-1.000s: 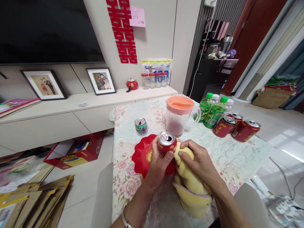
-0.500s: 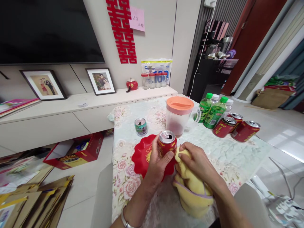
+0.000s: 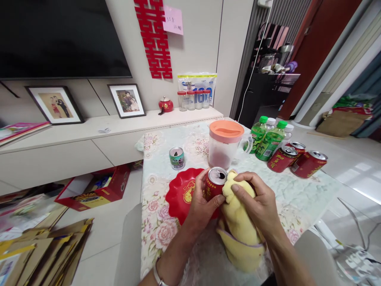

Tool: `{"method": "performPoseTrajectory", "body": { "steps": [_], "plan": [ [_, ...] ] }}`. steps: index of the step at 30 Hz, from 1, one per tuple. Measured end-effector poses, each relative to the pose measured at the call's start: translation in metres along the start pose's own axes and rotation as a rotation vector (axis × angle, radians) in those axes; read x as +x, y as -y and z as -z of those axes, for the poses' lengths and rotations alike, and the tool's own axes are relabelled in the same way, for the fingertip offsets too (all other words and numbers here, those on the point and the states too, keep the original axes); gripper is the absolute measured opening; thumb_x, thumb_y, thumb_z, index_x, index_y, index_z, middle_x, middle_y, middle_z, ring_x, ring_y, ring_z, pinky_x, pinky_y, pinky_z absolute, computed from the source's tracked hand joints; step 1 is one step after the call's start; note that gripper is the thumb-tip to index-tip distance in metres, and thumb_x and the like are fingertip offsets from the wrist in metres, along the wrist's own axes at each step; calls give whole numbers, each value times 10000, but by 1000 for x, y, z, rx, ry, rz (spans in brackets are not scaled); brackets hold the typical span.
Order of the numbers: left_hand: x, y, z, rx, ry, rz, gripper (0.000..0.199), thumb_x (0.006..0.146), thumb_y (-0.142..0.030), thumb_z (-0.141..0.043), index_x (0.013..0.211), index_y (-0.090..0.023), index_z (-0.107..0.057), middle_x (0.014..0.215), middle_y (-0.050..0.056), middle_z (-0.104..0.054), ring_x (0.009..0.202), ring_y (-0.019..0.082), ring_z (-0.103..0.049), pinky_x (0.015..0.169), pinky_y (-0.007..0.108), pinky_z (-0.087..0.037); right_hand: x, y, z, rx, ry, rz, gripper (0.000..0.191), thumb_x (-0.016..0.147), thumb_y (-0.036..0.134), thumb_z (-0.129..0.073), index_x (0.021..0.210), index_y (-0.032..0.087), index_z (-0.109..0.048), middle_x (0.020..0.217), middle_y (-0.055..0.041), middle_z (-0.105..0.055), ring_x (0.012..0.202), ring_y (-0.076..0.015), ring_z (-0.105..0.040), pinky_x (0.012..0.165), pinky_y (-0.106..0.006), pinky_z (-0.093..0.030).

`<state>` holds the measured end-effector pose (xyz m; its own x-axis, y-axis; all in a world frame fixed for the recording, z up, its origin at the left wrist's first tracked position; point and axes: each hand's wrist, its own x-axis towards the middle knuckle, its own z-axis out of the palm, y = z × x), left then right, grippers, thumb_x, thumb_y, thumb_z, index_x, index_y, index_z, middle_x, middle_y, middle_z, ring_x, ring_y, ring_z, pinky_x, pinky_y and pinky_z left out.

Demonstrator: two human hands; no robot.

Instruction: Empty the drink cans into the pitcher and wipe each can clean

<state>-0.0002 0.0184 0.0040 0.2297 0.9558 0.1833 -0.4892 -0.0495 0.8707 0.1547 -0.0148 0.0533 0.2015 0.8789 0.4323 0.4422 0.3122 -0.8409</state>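
Note:
My left hand (image 3: 204, 202) is wrapped round a red drink can (image 3: 214, 184), its silver top up and the mouth opened. In my right hand (image 3: 257, 198) a yellow cloth (image 3: 241, 214) is bunched between thumb and fingers, its upper end against the can's right side near the rim. The rest of the cloth hangs in folds below. Behind my left hand lies a red scalloped plate (image 3: 178, 194) with a gold print, partly covered by hand and can. Just beyond the can stands a clear pitcher (image 3: 222, 151) with an orange lid.
A small green tin (image 3: 177, 159) stands beyond the plate. On the right are several green-capped and white-capped bottles (image 3: 269, 145) and three red cans (image 3: 281, 159). A floral cloth (image 3: 165, 234) covers the table. Flattened cardboard (image 3: 44, 254) lies on the floor at left.
The can has moved slightly right and toward me in my left hand. My right hand has raised the cloth's bunched end and pressed it to the can's side.

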Motion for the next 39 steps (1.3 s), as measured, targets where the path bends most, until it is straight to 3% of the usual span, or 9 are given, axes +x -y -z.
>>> {"method": "performPoseTrajectory", "body": {
  "steps": [2,6,15,20,25,29,34,39],
  "plan": [
    [0,0,0,-17,-8,8,761,778,-287,-860,1418,-304,-448,1492,77,-587,1398,292,-540,1156,430,-442,1,0,-1,-69,24,67,121,901,345,-665,977,252,-652,937,-11,-716,840,-189,-658,764,-291,-499],
    [1,0,3,-36,-7,64,771,756,-302,-877,1411,-272,-473,1441,101,-634,1362,317,-577,1139,451,-460,6,-3,-1,-144,115,94,86,896,323,-650,935,247,-642,862,6,-696,729,-169,-625,696,-283,-478],
    [2,-3,2,-171,-46,62,707,758,-317,-878,1347,-265,-490,1260,73,-728,1130,251,-708,988,383,-547,10,-16,0,-228,417,-33,58,872,234,-540,918,239,-575,850,16,-684,741,-168,-614,709,-288,-468],
    [3,-1,3,-145,-85,41,604,771,-327,-863,1279,-274,-541,1218,51,-726,1083,242,-708,967,387,-544,10,-24,-1,-327,487,-97,108,823,161,-518,890,238,-554,862,11,-684,793,-185,-627,727,-296,-453],
    [2,-2,3,-143,-64,62,604,800,-333,-840,1303,-286,-509,1196,37,-726,1086,239,-703,975,391,-536,10,-19,0,-350,471,-102,112,825,147,-510,873,232,-564,841,3,-674,799,-194,-620,730,-307,-435],
    [1,-2,4,-97,-27,99,709,786,-331,-854,1356,-286,-437,1268,66,-704,1184,280,-681,1032,431,-515,9,-12,2,-242,403,-69,51,892,244,-553,899,230,-601,853,5,-680,794,-183,-608,750,-305,-446],
    [2,1,7,-28,3,93,745,761,-328,-876,1343,-282,-414,1362,97,-658,1301,323,-616,1096,467,-475,7,-6,4,-84,248,-28,110,915,342,-635,905,233,-638,812,23,-667,731,-160,-591,691,-275,-446],
    [2,4,7,2,46,82,781,736,-319,-894,1360,-289,-425,1397,94,-633,1338,339,-577,1108,479,-465,3,-4,2,17,40,61,68,926,317,-665,943,260,-633,877,40,-676,778,-140,-621,709,-233,-464]
  ]
}}
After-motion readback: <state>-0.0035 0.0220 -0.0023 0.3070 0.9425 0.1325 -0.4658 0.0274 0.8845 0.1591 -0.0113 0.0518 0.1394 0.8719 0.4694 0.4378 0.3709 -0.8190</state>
